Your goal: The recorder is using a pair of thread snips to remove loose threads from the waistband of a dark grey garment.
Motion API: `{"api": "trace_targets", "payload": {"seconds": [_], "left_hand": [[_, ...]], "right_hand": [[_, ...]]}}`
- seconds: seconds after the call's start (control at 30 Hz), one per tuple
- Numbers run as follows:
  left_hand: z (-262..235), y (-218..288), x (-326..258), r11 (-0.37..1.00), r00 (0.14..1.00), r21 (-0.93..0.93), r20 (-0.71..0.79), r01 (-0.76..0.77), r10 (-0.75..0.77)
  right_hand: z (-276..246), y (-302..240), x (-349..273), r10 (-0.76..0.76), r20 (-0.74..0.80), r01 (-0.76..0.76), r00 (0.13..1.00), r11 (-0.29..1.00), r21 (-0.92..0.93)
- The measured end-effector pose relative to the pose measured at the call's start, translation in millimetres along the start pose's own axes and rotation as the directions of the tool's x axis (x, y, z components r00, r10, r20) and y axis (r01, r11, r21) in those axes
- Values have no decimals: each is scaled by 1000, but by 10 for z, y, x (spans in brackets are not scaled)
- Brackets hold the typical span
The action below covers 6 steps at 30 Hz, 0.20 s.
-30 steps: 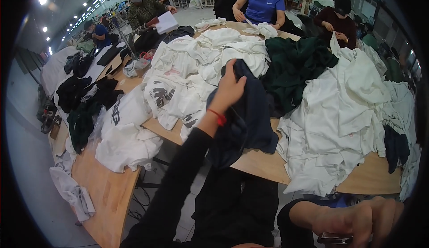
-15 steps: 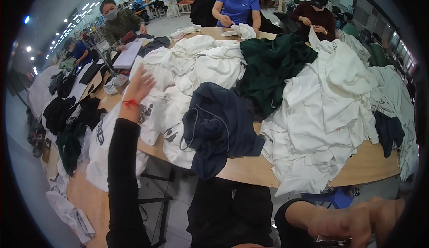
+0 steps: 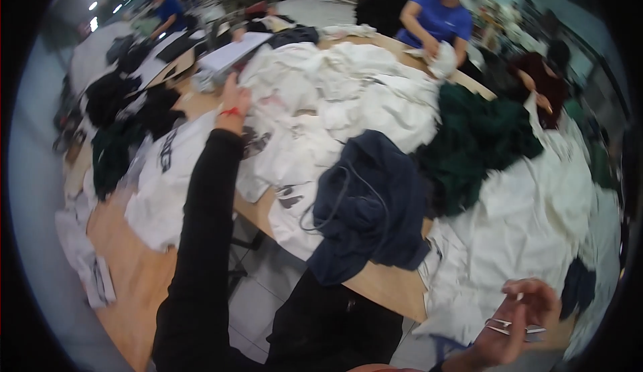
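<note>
My left hand [image 3: 234, 101], with a red string at the wrist, reaches out to the left edge of a heap of white garments [image 3: 375, 104]. Its fingers look stretched out and hold nothing, though they are somewhat blurred. My right hand [image 3: 538, 303] is raised at the lower right, above the nearer white garments [image 3: 516, 218]. Small metal thread snips [image 3: 501, 326] lie in its curled fingers. Between my arms a navy hooded sweatshirt [image 3: 372, 201] with a grey drawcord sits crumpled, hanging over the table's near edge.
Dark green garments [image 3: 475, 144] lie right of the navy one. A white printed garment [image 3: 171, 184] and black clothes [image 3: 110, 101] cover the left table [image 3: 127, 265]. A white stack of sheets [image 3: 234, 52] lies beyond my left hand. Co-workers [image 3: 439, 17] handle cloth across the table.
The view has turned left, so the table and garments sit farther right. My right hand has come up, showing the snips. My left hand still reaches out, its fingers less spread.
</note>
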<state>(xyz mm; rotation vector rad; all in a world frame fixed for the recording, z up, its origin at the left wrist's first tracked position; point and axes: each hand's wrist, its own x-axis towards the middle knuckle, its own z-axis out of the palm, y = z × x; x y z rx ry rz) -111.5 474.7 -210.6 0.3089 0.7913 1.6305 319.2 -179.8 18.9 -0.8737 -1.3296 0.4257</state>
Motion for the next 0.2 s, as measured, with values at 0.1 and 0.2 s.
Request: {"api": "trace_targets", "payload": {"seconds": [0.1, 0.2], "left_hand": [[-332, 786, 55, 987, 989, -129, -125, -91, 75], [-290, 1000, -84, 971, 981, -160, -107, -178, 162]], "right_hand": [[-16, 434, -331, 384, -343, -438, 857, 894, -91], [-233, 682, -574, 597, -401, -643, 695, 765, 26]]}}
